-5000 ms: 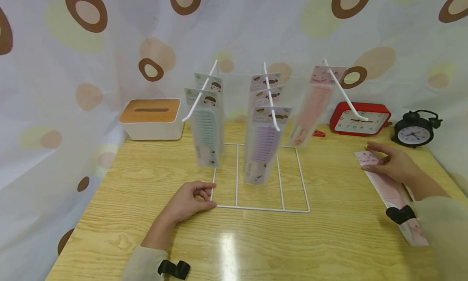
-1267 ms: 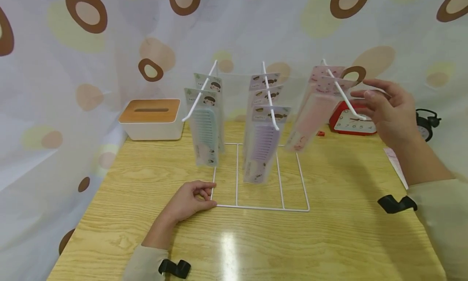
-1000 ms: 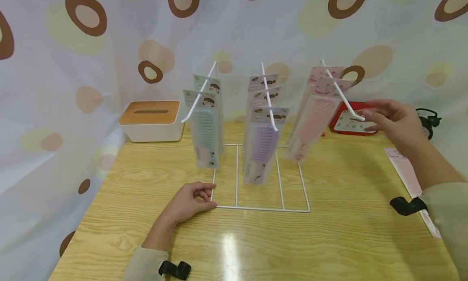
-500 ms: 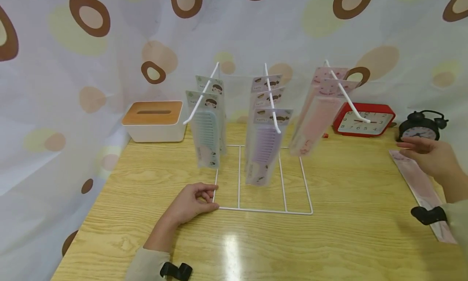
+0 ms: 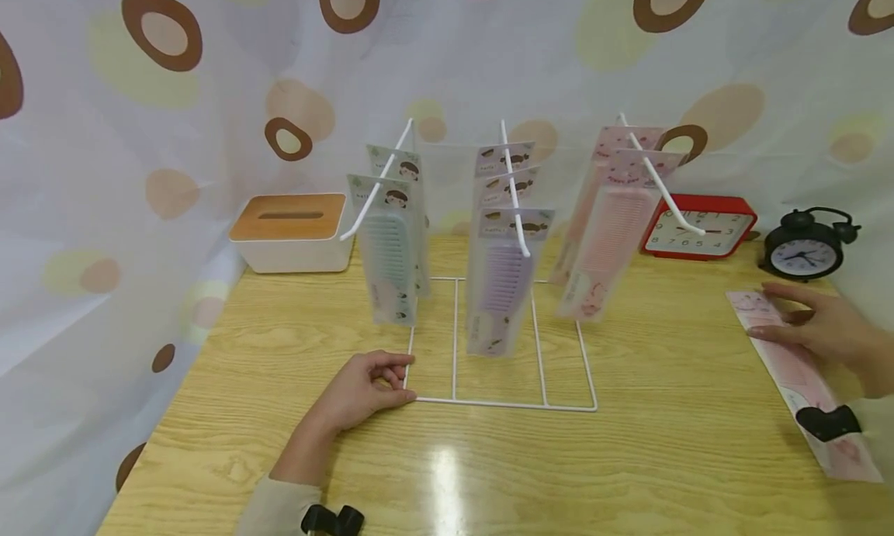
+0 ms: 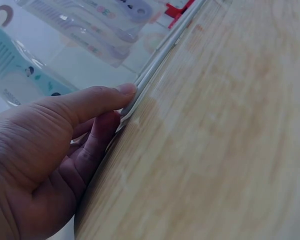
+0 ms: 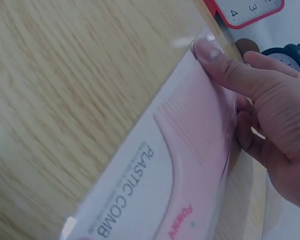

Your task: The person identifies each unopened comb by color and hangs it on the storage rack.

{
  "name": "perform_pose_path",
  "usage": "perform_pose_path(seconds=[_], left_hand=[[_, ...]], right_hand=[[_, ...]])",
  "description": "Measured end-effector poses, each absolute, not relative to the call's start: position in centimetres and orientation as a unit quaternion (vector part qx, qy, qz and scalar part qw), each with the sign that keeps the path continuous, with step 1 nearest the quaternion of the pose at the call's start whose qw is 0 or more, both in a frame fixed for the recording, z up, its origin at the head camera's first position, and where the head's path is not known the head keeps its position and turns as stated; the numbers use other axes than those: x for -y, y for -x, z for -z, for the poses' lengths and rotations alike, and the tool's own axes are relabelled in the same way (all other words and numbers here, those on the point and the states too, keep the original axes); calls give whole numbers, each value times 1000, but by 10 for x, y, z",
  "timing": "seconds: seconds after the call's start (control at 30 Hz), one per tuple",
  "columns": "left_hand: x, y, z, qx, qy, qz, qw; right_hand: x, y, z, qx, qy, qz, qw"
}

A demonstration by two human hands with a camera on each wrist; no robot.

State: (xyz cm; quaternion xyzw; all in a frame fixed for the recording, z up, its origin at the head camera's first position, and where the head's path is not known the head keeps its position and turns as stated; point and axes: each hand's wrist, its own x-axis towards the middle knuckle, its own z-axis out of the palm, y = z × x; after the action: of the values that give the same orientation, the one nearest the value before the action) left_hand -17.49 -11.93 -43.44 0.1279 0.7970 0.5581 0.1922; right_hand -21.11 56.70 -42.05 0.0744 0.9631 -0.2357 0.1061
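My left hand [image 5: 370, 389] pinches the front left corner of a white wire display rack [image 5: 503, 403], thumb and fingers at the base wire in the left wrist view. At the right, my right hand [image 5: 831, 330] grips a packaged pink comb [image 5: 796, 373] near its card top. In the right wrist view the thumb lies on one long edge of that packet, fingers at the other. Hanging on the rack's three hooks are two packaged green combs [image 5: 394, 249], three packaged purple combs [image 5: 506, 280] and two packaged pink combs [image 5: 615, 233].
Behind the rack's left side stands a white tissue box [image 5: 289, 253] with a wooden lid. A red clock [image 5: 698, 226] and a black alarm clock [image 5: 803, 245] stand at the back right. The hooks jut forward over the wooden table [image 5: 349, 458].
A second packaged pink comb now hangs on the right hook. My right hand has withdrawn from there to another packaged pink comb on the table. My left hand stays at the rack's corner.
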Motion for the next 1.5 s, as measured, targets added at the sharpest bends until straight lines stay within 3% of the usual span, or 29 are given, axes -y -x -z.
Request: perform_pose_path(seconds=[0.33,0.6,0.87,1.0,1.2,1.33,1.5], left_hand=[[122,177,431,-795,-138,-561,184],[123,178,432,-795,-134,-562,185],[120,175,437,-798,-123,-561,185],[118,174,438,-798,-120,-559,190],[115,174,435,-797,-127,-559,191],[116,175,435,-797,-132,-559,189],[120,174,435,-797,-135,-558,190]], right_hand=[[-545,226,406,-974,19,184,128],[-530,229,400,-975,5,177,133],[-514,215,402,-935,-65,348,8],[-503,200,389,-898,-61,436,-3],[-463,173,352,-892,-90,440,-51],[-435,153,329,-864,-37,488,-120],[-397,136,304,-706,146,669,-184]])
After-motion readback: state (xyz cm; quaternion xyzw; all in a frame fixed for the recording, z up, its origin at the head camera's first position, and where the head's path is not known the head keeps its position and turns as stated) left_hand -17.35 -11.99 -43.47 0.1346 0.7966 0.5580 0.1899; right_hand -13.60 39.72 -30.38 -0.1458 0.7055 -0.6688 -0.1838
